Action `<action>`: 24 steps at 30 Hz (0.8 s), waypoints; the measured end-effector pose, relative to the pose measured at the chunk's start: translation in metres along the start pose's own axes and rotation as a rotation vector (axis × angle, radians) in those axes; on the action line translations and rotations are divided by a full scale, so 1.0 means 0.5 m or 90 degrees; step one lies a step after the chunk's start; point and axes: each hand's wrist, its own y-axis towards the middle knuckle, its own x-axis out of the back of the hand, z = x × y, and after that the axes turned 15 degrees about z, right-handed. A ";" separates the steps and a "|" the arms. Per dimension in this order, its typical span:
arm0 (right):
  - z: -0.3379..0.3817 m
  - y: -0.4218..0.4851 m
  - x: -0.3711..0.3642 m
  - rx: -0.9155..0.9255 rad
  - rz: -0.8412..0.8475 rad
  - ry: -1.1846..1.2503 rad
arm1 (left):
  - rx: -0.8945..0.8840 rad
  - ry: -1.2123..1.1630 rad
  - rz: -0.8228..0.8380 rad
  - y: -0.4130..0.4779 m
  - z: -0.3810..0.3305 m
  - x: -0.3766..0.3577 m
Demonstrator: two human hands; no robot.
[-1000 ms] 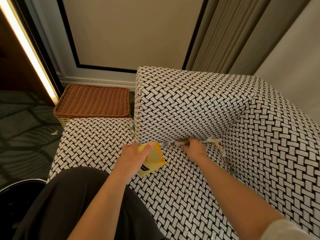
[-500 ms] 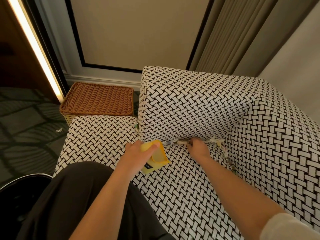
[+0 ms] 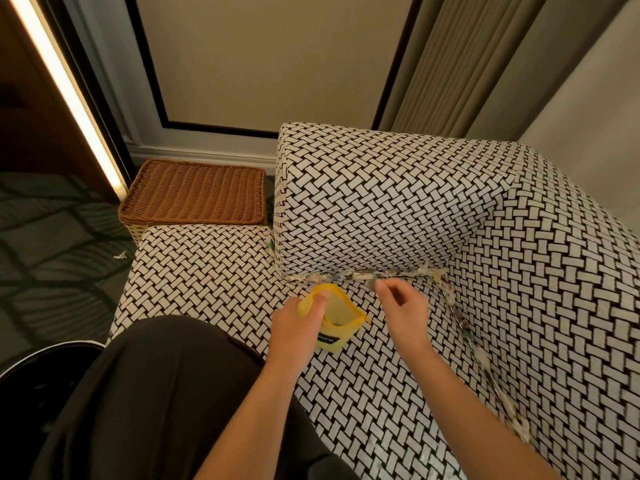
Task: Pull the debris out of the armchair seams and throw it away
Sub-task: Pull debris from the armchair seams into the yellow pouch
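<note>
A black-and-white woven armchair (image 3: 363, 393) fills the view. Paper debris (image 3: 346, 276) lines the seam between the seat and the armrest. More debris (image 3: 464, 323) runs along the seam at the backrest. My left hand (image 3: 294, 327) grips the rim of a small yellow bag (image 3: 341, 317) and holds it open on the seat. My right hand (image 3: 403, 310) hovers just in front of the armrest seam, thumb and forefinger pinched on a small scrap of debris (image 3: 373, 285), a little right of the bag's mouth.
A brown wicker basket (image 3: 197, 194) stands on the floor beyond the seat's front corner. A black round bin (image 3: 34, 382) sits at the lower left. One scrap (image 3: 121, 255) lies on the carpet. My dark-trousered knee (image 3: 166, 393) rests on the seat.
My right hand has drawn back from the armrest seam towards me, fingers pinched. My left hand has tipped the yellow bag's mouth up and wider open.
</note>
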 end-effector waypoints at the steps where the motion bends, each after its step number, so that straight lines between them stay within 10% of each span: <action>1: 0.018 -0.009 0.000 0.017 0.018 0.010 | -0.004 0.004 0.001 -0.003 -0.001 -0.009; 6: 0.042 -0.042 -0.012 0.070 0.201 -0.100 | -0.009 0.058 0.007 -0.003 0.007 -0.028; 11: -0.021 -0.010 0.018 -0.026 0.053 -0.089 | -0.005 0.032 0.006 -0.001 0.000 -0.025; 24: -0.112 0.146 0.061 -0.356 0.147 -0.552 | 0.000 -0.026 0.036 0.003 0.002 -0.023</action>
